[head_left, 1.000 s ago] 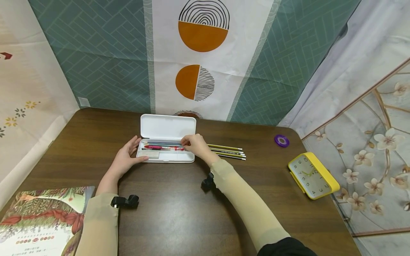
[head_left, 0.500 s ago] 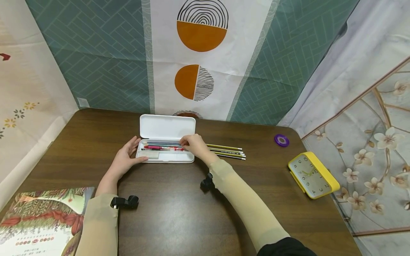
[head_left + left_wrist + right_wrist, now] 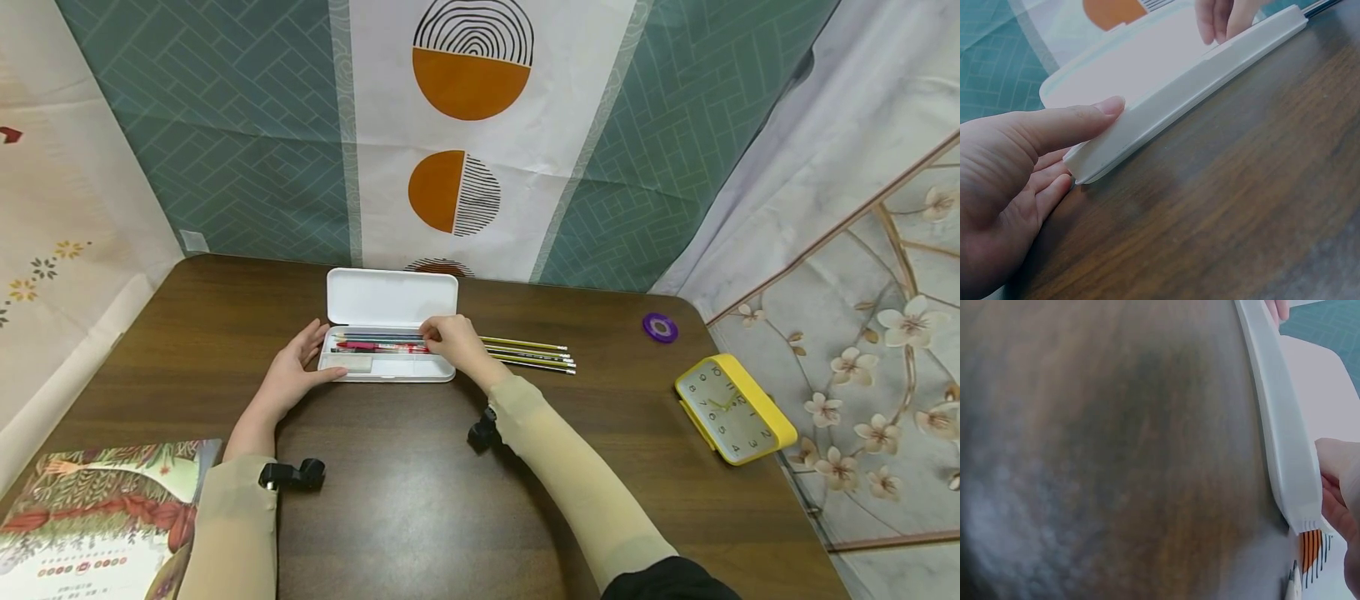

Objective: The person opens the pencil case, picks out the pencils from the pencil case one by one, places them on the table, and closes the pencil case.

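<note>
An open white pencil case (image 3: pixel 390 368) lies on the table with its lid (image 3: pixel 393 297) raised at the back. Inside are a red pen (image 3: pixel 367 346), several slim blue pencils (image 3: pixel 375 337) and a white eraser (image 3: pixel 351 363). My left hand (image 3: pixel 294 371) grips the case's left end; in the left wrist view its thumb (image 3: pixel 1094 117) lies over the front rim, fingers round the end. My right hand (image 3: pixel 453 340) reaches in at the right end, fingertips pinching a pencil's end, which they partly hide.
Several striped pencils (image 3: pixel 532 357) lie right of the case, white-tipped ends pointing right. Further right are a purple ring-shaped thing (image 3: pixel 660 328) and a yellow clock (image 3: pixel 735 410). A picture book (image 3: pixel 97 517) lies front left. Patterned cloth (image 3: pixel 262 167) hangs behind the table.
Both hands and the case hold nearly the same place. The whole head view has shifted very slightly.
</note>
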The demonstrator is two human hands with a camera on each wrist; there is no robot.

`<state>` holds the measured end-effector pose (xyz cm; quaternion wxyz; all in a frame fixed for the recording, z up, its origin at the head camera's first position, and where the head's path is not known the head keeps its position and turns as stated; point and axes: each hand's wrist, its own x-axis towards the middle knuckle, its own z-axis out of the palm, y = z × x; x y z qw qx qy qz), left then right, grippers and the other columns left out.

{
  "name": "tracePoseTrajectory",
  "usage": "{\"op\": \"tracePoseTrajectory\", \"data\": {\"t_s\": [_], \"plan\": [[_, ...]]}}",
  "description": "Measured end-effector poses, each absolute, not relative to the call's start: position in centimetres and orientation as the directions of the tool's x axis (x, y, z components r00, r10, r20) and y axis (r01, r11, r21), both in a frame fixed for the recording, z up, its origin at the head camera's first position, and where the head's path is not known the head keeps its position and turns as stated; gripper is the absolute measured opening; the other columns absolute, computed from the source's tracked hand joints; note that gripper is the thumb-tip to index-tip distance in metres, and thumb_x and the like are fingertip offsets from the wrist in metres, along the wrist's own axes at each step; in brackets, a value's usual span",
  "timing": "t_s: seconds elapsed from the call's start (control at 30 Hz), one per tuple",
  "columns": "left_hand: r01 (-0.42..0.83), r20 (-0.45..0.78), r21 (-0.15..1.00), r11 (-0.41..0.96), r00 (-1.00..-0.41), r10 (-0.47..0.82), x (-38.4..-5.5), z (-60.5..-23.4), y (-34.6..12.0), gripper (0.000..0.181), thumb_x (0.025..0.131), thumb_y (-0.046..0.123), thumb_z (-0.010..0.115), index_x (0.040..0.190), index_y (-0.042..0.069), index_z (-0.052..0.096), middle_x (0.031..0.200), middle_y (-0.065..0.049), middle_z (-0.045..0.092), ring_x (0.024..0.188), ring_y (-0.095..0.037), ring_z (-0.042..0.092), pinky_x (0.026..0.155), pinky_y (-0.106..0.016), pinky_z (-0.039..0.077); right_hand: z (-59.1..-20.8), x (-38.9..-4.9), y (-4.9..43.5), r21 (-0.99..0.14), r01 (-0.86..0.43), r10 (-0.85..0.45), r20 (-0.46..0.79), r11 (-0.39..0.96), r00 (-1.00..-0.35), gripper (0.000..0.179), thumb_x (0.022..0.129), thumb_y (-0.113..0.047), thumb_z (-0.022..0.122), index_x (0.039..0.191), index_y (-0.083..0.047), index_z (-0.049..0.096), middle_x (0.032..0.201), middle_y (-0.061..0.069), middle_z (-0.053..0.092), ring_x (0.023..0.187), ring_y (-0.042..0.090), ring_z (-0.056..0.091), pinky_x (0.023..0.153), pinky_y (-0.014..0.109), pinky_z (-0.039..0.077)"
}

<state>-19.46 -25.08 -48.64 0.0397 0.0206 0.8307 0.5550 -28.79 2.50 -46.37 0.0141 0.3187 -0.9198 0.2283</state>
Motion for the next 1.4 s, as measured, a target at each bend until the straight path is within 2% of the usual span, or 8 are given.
{"op": "tracePoseTrajectory", "data": {"t_s": [0.4,0.93,1.4], "plan": [[-0.009,-0.043,0.924,0.382,-0.996,0.080,-19.5,-48.6,-25.1,0.106,0.083,0.024,0.079,0.158,0.005,0.006,0.161,-0.019,0.021,0.146,-0.044,0.024,0.117,-0.058,0.024,-45.9,-28.8,3.0,-0.440,-0.607,-0.584,0.205,0.662,-0.785,0.016,0.087,-0.006,0.069,0.102,-0.005,0.074,0.090,0.005,0.076,0.084,0.014,0.072,0.080,0.028,0.058],[-0.014,-0.047,0.921,0.390,-0.996,0.077,-19.5,-48.7,-25.2,0.108,0.083,0.024,0.080,0.158,0.006,0.005,0.161,-0.018,0.021,0.145,-0.045,0.024,0.117,-0.058,0.025,-45.5,-28.5,4.6,-0.558,-0.623,-0.563,0.304,0.549,-0.769,0.019,0.087,-0.003,0.071,0.105,-0.001,0.073,0.089,0.008,0.075,0.082,0.017,0.071,0.073,0.016,0.056],[-0.012,-0.045,0.920,0.391,-0.996,0.077,-19.5,-48.7,-25.2,0.108,0.083,0.025,0.080,0.158,0.006,0.005,0.161,-0.019,0.021,0.145,-0.044,0.025,0.117,-0.058,0.025,-44.5,-28.3,8.1,-0.598,-0.680,-0.518,0.456,0.423,-0.723,0.020,0.084,0.002,0.071,0.104,0.002,0.073,0.088,0.013,0.075,0.078,0.022,0.071,0.068,0.023,0.059]]}}
